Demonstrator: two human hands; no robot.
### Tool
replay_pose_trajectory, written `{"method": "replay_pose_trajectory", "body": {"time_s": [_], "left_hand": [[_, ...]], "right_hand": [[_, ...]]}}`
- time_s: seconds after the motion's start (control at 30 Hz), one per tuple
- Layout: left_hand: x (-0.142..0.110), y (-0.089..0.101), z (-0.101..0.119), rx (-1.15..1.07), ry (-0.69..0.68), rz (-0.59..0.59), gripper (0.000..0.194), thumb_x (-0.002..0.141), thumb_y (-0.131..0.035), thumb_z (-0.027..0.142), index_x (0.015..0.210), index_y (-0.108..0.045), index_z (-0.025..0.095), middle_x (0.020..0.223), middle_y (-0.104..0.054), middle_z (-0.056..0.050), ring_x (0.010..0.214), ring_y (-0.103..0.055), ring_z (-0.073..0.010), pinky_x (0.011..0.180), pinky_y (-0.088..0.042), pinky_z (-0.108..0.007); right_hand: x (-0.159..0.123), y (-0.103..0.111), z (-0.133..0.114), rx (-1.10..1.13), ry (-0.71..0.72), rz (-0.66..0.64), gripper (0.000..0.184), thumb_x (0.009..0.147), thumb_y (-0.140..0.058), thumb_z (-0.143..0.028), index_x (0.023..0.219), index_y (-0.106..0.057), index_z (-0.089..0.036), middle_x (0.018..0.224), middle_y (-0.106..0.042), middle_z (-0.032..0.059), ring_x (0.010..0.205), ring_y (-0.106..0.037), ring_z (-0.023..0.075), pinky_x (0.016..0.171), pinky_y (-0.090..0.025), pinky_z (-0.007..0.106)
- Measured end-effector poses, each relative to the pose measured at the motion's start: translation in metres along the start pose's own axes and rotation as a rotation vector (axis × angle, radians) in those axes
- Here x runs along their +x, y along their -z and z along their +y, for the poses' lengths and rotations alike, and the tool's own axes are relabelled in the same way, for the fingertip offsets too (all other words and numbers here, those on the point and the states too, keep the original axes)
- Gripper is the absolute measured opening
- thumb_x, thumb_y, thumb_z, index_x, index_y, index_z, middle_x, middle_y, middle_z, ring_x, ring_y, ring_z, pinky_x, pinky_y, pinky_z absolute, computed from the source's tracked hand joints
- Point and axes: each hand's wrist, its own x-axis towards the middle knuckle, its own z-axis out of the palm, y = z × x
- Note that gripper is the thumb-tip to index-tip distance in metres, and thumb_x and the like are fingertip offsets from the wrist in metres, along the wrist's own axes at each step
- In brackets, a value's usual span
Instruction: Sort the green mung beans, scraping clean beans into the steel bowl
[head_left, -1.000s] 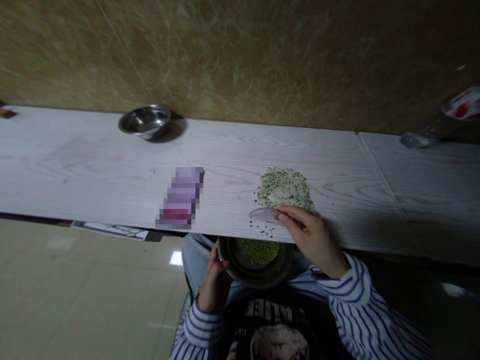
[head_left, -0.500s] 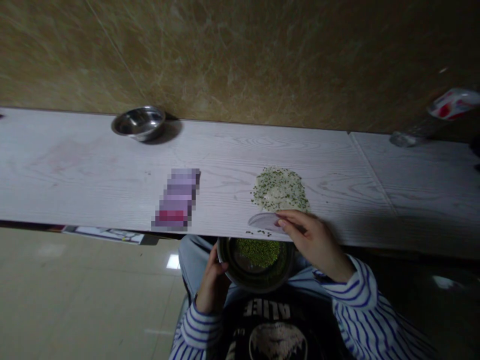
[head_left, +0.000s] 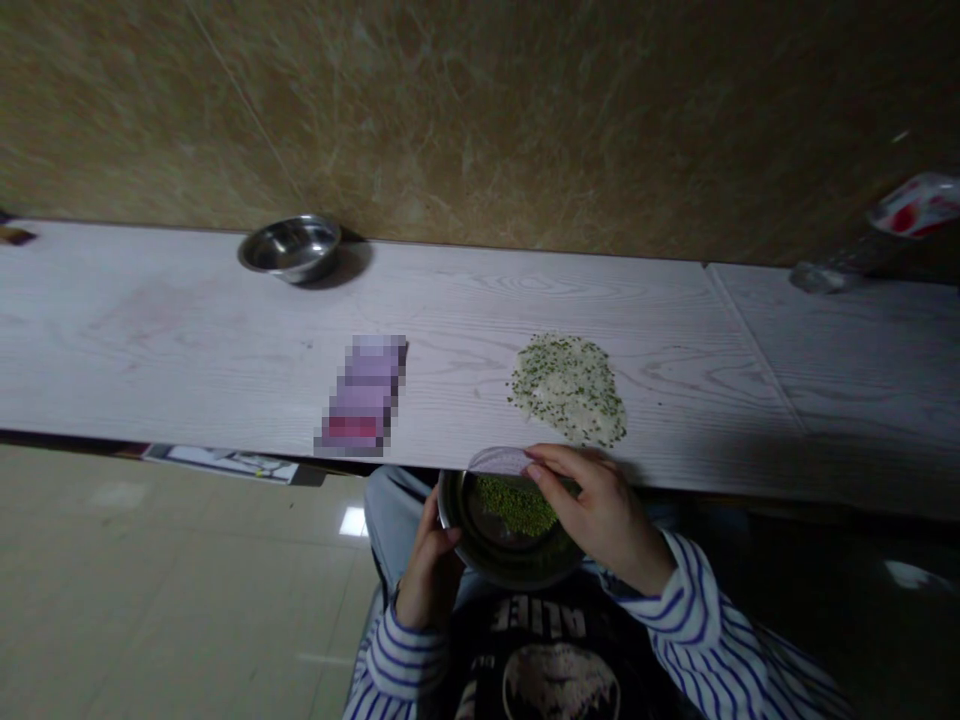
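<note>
My left hand (head_left: 431,568) grips the left rim of a metal bowl (head_left: 517,572) held just below the table edge. Green beans (head_left: 514,508) that look like mung beans lie inside it. Between the thumb and fingers of my right hand (head_left: 600,505) is a thin, clear plastic disc (head_left: 496,460), perhaps a lid, at the table edge over the bowl's far rim. My right hand hides part of the disc and of the bowl. Beyond it, a flat pile of white grains mixed with green beans (head_left: 568,388) is spread on the table.
A metal bowl (head_left: 291,250) stands near the wall at the back left. A blurred-out purple, phone-shaped object (head_left: 364,393) lies left of the pile. Far right, a clear plastic bottle (head_left: 862,245) rests by the wall. The table's front edge (head_left: 420,467) runs above my lap.
My right hand has moved left and towards me with the disc, from the pile's near side to the table edge over the bowl. The few beans at that edge no longer show.
</note>
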Motion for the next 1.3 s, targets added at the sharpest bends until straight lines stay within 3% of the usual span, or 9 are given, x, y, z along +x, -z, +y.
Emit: {"method": "replay_pose_trajectory", "body": {"time_s": [0.13,0.33,0.4,0.57,0.67,0.83,1.17,1.3], "left_hand": [[0.000,0.016,0.001,0.033,-0.035,0.037,0.056,0.074,-0.069,0.027,0.130,-0.067,0.030,0.128,-0.071,-0.005,0.129,-0.055,-0.0347,0.109,-0.041,-0.048],[-0.003,0.037,-0.016,0.123,-0.054,0.070,0.062,0.069,-0.073,0.030,0.131,-0.066,0.023,0.131,-0.069,-0.009,0.128,-0.055,-0.0384,0.108,-0.041,-0.052],[-0.007,0.039,-0.020,0.110,-0.035,0.087,0.055,0.072,-0.072,0.031,0.126,-0.068,0.025,0.126,-0.072,-0.008,0.125,-0.057,-0.0368,0.107,-0.041,-0.051],[-0.013,0.036,-0.016,0.110,-0.053,0.124,0.051,0.066,-0.075,0.032,0.116,-0.070,0.026,0.111,-0.076,-0.006,0.108,-0.065,-0.0333,0.094,-0.049,-0.044],[-0.016,0.034,-0.017,0.106,-0.062,0.175,0.053,0.066,-0.073,0.030,0.118,-0.068,0.026,0.110,-0.075,-0.005,0.105,-0.064,-0.0329,0.088,-0.050,-0.043],[-0.021,0.034,-0.023,0.128,-0.014,0.178,0.049,0.064,-0.070,0.023,0.112,-0.068,0.024,0.090,-0.074,-0.002,0.084,-0.063,-0.0262,0.075,-0.049,-0.036],[-0.028,0.024,-0.022,0.136,-0.076,0.247,0.042,0.062,-0.067,0.025,0.103,-0.068,0.026,0.090,-0.071,-0.003,0.090,-0.062,-0.0300,0.081,-0.049,-0.041],[-0.024,0.017,-0.026,0.131,-0.079,0.262,0.040,0.061,-0.070,0.025,0.102,-0.069,0.025,0.087,-0.072,-0.003,0.084,-0.064,-0.0279,0.073,-0.051,-0.037]], "right_hand": [[-0.007,0.008,0.006,0.037,-0.013,-0.026,0.020,0.092,-0.060,-0.023,0.104,-0.076,-0.021,0.094,-0.081,0.0062,0.085,-0.077,0.0218,0.079,-0.063,0.035],[-0.018,0.025,0.031,0.106,-0.176,0.093,0.024,0.093,-0.062,-0.037,0.107,-0.075,-0.022,0.097,-0.081,0.0072,0.083,-0.078,0.0214,0.079,-0.063,0.034],[-0.019,0.031,0.035,0.113,-0.208,0.125,0.025,0.092,-0.062,-0.039,0.106,-0.074,-0.022,0.097,-0.080,0.0077,0.084,-0.078,0.0219,0.079,-0.063,0.034],[-0.021,0.043,0.039,0.133,-0.261,0.177,0.031,0.091,-0.062,-0.046,0.106,-0.074,-0.021,0.093,-0.081,0.0096,0.084,-0.078,0.0245,0.078,-0.064,0.036],[-0.022,0.046,0.040,0.136,-0.278,0.199,0.033,0.090,-0.063,-0.048,0.105,-0.074,-0.020,0.091,-0.081,0.0102,0.083,-0.078,0.0250,0.077,-0.064,0.037],[-0.026,0.048,0.044,0.152,-0.296,0.217,0.036,0.089,-0.064,-0.051,0.106,-0.074,-0.021,0.091,-0.081,0.0102,0.084,-0.078,0.0252,0.075,-0.065,0.036],[-0.036,0.058,0.052,0.186,-0.338,0.296,0.041,0.084,-0.066,-0.057,0.104,-0.073,-0.021,0.093,-0.081,0.0113,0.081,-0.078,0.0254,0.081,-0.064,0.042],[-0.036,0.066,0.059,0.241,-0.356,0.350,0.042,0.081,-0.068,-0.056,0.104,-0.072,-0.021,0.091,-0.081,0.0112,0.073,-0.076,0.0234,0.072,-0.064,0.037]]}}
